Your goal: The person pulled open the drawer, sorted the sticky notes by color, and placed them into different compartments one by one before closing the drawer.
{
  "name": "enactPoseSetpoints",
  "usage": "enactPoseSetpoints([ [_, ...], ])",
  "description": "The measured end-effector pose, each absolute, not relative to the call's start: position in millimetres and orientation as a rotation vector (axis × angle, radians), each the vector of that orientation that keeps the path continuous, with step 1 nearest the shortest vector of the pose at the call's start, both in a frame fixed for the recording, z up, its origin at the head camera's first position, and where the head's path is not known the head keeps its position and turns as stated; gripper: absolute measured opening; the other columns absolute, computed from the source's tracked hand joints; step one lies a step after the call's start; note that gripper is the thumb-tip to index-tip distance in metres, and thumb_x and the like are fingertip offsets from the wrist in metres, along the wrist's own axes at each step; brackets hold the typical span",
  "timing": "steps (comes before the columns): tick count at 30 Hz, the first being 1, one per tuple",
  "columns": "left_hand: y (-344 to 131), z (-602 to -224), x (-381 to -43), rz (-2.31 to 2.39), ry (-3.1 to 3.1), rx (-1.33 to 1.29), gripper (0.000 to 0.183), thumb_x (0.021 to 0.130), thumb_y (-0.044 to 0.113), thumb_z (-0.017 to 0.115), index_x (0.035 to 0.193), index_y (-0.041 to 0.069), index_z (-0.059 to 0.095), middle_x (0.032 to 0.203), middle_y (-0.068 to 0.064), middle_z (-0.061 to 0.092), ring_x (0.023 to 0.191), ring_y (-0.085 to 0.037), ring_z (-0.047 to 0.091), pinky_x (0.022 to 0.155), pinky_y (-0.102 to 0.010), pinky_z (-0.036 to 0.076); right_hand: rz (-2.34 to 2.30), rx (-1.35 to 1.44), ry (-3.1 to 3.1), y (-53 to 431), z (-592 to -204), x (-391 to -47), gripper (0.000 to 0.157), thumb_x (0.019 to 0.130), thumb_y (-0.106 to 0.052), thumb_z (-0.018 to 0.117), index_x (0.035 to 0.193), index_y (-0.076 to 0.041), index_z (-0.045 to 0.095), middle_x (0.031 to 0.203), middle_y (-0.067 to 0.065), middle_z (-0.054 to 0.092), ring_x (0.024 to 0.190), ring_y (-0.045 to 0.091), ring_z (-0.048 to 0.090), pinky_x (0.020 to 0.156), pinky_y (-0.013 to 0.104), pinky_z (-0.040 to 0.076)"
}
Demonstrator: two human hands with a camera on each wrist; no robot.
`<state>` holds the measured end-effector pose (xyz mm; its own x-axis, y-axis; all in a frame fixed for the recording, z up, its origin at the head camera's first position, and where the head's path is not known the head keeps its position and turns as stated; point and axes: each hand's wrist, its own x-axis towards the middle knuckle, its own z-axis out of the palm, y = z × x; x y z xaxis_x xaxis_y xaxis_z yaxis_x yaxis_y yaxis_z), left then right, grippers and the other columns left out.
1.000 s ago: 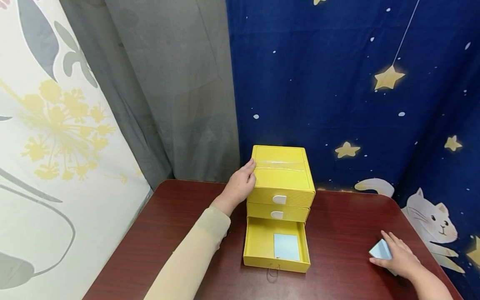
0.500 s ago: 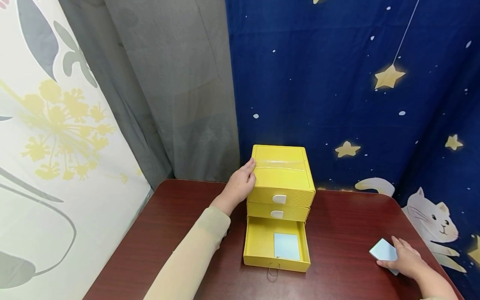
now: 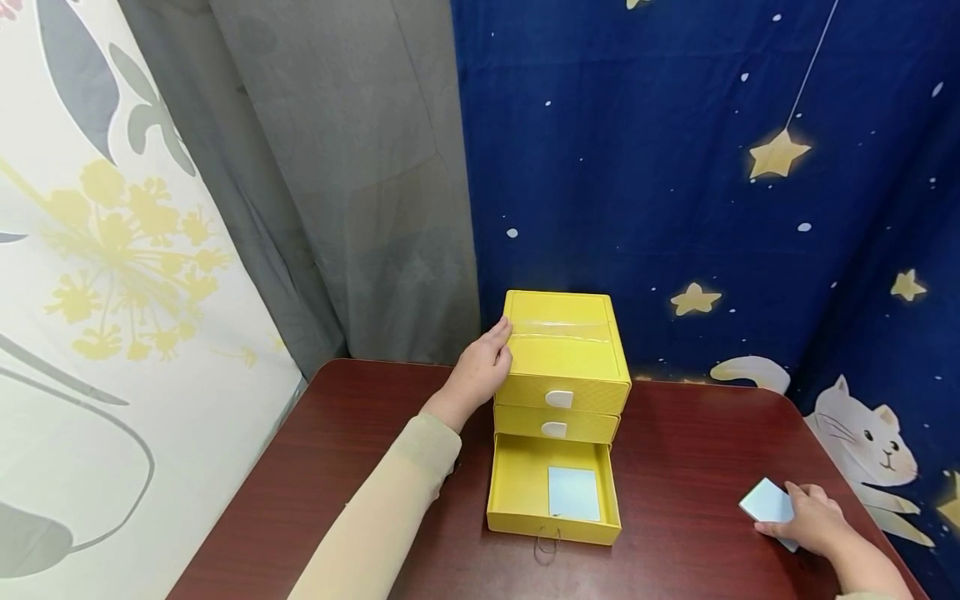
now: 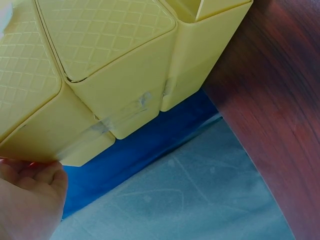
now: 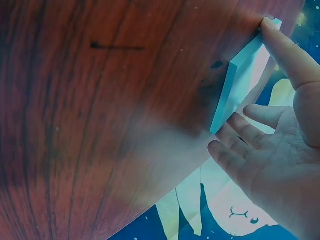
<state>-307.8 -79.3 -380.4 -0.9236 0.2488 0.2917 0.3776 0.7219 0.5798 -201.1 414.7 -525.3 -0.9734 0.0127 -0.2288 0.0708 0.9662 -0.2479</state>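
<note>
A yellow three-drawer box [image 3: 558, 350] stands on the table with its bottom drawer [image 3: 517, 492] pulled out. Inside that drawer lies a light blue square pad [image 3: 573, 493]. My left hand [image 3: 480, 367] rests against the box's upper left side, fingers extended along it; the left wrist view has the fingertips at the box's edge. At the table's right, my right hand [image 3: 812, 521] holds a pale blue sticky note pad [image 3: 767, 502] by its edges. In the right wrist view the thumb is at one end of the pad and fingers at the other.
The dark red wooden table [image 3: 697, 467] carries everything. White tabs [image 3: 558, 399] mark the two upper drawers, and a thin loop [image 3: 547, 546] hangs at the open drawer's front. Clear tape [image 3: 562, 331] crosses the box top. A starry blue curtain [image 3: 600, 167] hangs behind.
My right hand has shifted slightly right and lower, its fingers drawing back over the pad, which shows more of its top face. The left hand and the box stay still.
</note>
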Motion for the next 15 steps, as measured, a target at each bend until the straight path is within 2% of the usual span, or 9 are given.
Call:
enactPoseSetpoints([
  [6,-79.5,-380.6,-307.0,-0.99,-2.733,-0.502,0.048,0.101,0.028,0.033,0.146,0.014,0.034,0.154,0.004,0.029,0.139,-0.009,0.029,0.112,-0.032,0.031,-0.376,0.042,2.897,413.9,-524.4,-202.0,0.113,0.065,-0.063,0.074,0.121,0.027,0.037,0.11,0.048,0.037,0.094,0.056,0.044,0.081,0.062,0.04],
  [15,-79.2,-380.1,-306.4,-0.991,-2.738,-0.508,0.048,0.101,0.028,0.033,0.147,0.013,0.034,0.155,0.004,0.028,0.14,-0.009,0.029,0.112,-0.032,0.031,-0.382,-0.003,2.906,413.6,-524.2,-202.9,0.103,0.066,-0.059,0.075,0.118,0.024,0.045,0.102,0.039,0.044,0.088,0.044,0.047,0.076,0.056,0.041],
])
